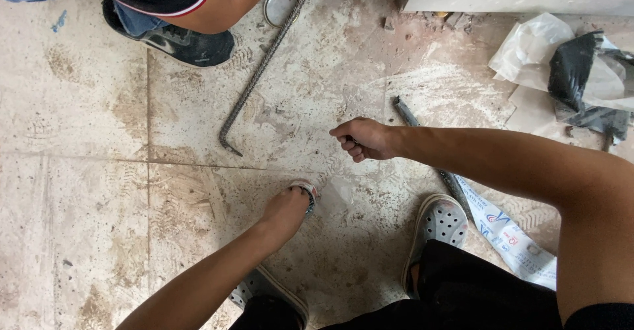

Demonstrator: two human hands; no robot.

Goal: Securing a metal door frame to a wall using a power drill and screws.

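My left hand [285, 212] reaches down to the dusty tiled floor [99, 224] and grips a small round grey object [308, 191] pressed against the tile near a joint line. My right hand [364, 138] hovers a little above and to the right, its fingers curled into a fist around something small and dark that I cannot make out. My two grey perforated clogs [439, 223] stand on the floor below my hands.
A bent ribbed steel bar [261, 72] lies diagonally on the floor. Another person's arm and dark shoe [185, 43] are at the top left. A round metal lid [279, 6], a dark rod [404, 111], crumpled plastic [535, 53] and a printed wrapper [512, 241] lie nearby.
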